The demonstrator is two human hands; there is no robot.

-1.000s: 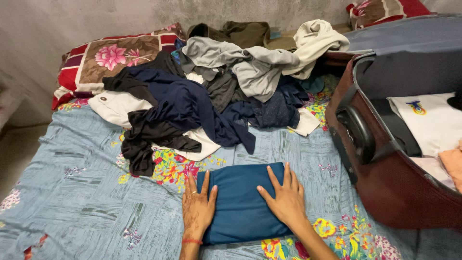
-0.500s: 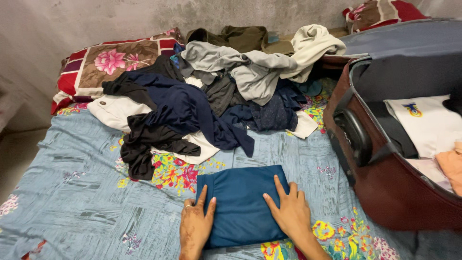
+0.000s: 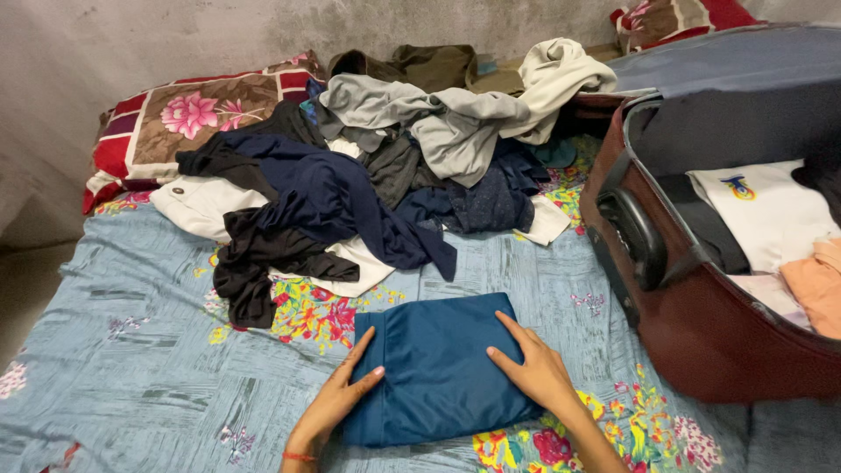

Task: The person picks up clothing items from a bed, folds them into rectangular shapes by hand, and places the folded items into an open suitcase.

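A folded dark blue garment (image 3: 438,363) lies flat on the bed's blue floral sheet (image 3: 140,368) in front of me. My left hand (image 3: 337,398) rests on its left edge with fingers spread and a red thread at the wrist. On the garment's right side lies my right hand (image 3: 536,372), palm down, fingers pointing up and left. Neither hand grips anything.
A heap of loose clothes (image 3: 368,175), navy, black, grey and white, covers the far half of the bed. A floral pillow (image 3: 197,118) sits at the back left. An open maroon suitcase (image 3: 692,324) holding folded clothes stands at the right.
Both hands have slid outward and down along the folded blue garment, toward its sides. The view has tilted slightly.
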